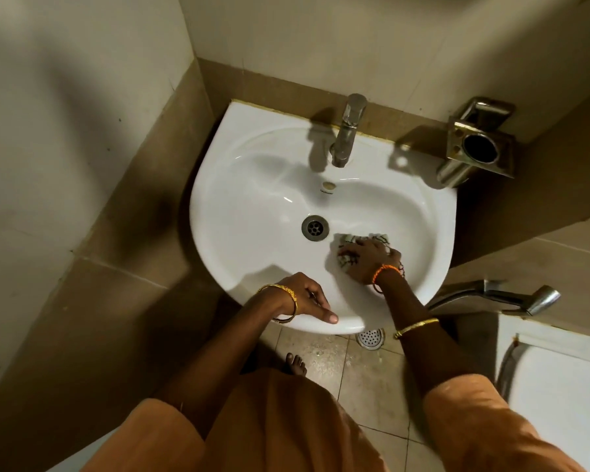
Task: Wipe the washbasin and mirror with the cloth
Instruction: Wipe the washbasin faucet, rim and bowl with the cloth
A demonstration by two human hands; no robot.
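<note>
My left hand (300, 298) rests fingers-curled on the washbasin (218, 185) front rim, grasping nothing. My right hand (368, 257) presses the cloth (346, 245) inside the bowl beside the drain (315, 227). Basin wiping underway; next, sweep toward the tap (348, 131). No mirror in view.

A single wide-angle camera worn on the person's head looks steeply down from close above onto the white ceramic washbasin (239, 158) fixed in a tiled corner, the beige floor tiles (365, 379) showing beneath its front rim.
</note>
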